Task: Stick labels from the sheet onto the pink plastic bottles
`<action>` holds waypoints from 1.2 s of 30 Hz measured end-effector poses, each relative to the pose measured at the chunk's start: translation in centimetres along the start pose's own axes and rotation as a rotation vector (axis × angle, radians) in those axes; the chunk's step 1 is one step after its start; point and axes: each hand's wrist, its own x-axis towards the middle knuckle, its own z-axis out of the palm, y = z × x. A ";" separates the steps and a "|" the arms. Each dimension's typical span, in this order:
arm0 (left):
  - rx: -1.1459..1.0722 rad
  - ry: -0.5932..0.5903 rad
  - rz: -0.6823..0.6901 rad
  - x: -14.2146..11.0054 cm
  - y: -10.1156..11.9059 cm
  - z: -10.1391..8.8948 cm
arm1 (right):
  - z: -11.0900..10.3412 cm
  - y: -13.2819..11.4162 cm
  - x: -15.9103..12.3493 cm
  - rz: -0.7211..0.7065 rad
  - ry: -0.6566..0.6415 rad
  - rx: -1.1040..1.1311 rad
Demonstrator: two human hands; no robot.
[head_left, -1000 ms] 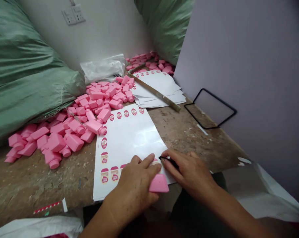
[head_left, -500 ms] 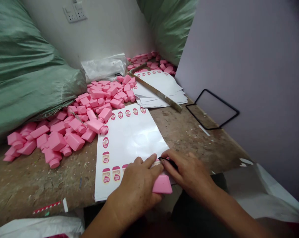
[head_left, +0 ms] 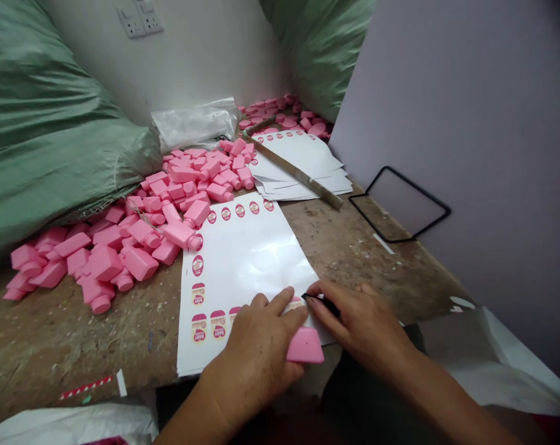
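My left hand [head_left: 256, 340] is wrapped round a pink plastic bottle [head_left: 305, 346] whose flat base points toward me. Its thumb and index finger lie over the lower right part of a white label sheet [head_left: 247, 259]. Small printed labels line the sheet's left and far edges, with bare backing in the middle. In my right hand [head_left: 366, 321] a slim black tool [head_left: 325, 305] is pinched, its tip at a printed label [head_left: 295, 303] beside my left fingertips. Whether that label is on the sheet or on the bottle I cannot tell. My palm hides most of the bottle.
A heap of pink bottles [head_left: 108, 262] covers the left of the worn table [head_left: 354, 247]. Behind lie more label sheets [head_left: 298, 161] under a wooden stick [head_left: 298, 175]. A black wire frame [head_left: 412, 238] leans at the right edge. Green sacks [head_left: 67, 142] bulge at the left and back.
My right hand and the black tool have shifted slightly right, away from my left fingertips, and more of the printed label shows. My left hand and the bottle have hardly moved.
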 end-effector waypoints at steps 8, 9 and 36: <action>-0.011 -0.005 -0.009 0.1 0.1 -0.1 | -0.3 -0.3 0.5 0.129 -0.109 0.150; -0.011 0.000 -0.007 0.1 0.1 -0.1 | -0.4 -0.2 0.5 0.160 -0.144 0.215; -1.014 0.530 -0.347 0.0 -2.4 0.5 | -2.7 0.0 0.1 0.483 -0.048 0.911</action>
